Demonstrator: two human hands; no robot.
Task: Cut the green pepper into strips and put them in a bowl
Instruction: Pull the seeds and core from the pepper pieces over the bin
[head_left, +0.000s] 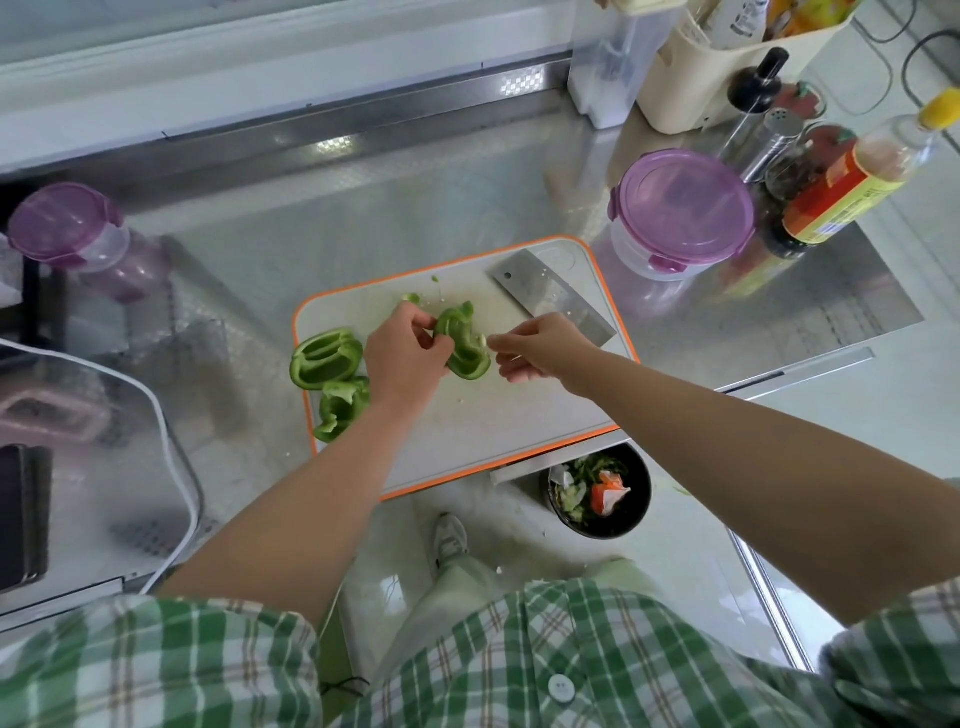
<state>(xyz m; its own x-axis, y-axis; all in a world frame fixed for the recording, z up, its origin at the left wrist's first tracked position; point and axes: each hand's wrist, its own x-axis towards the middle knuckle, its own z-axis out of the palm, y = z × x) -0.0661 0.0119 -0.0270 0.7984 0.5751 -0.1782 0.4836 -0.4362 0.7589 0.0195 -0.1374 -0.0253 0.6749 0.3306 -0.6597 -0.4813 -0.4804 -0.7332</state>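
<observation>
Surface: we stand at a steel counter (395, 218); an orange-rimmed cutting board (493, 415) lies at its near edge.
Task's thing: the green pepper is already split. One pepper piece (464, 345) is held just above the board's middle, a hollow half (326, 357) sits at the board's left edge, and a ragged piece (343, 408) lies just near of it.
Left hand (405, 356): fingers curled round the held piece, gripping its left side.
Right hand (540, 349): thumb and forefinger pinch a pale bit of pith (484, 341) at the piece's right edge.
Cleaver (556, 301): lies flat at the board's far right, untouched.
Step, as we judge it: cleaning out pith and seeds; no strips are cut yet.
Next move calls for: dropping the pith, perhaps into the scrap bin (643, 499) on the floor, laying the piece flat, and taking up the cleaver.
Bowl: we see no open one; the lidded tub (680, 208) at far right is closed.
</observation>
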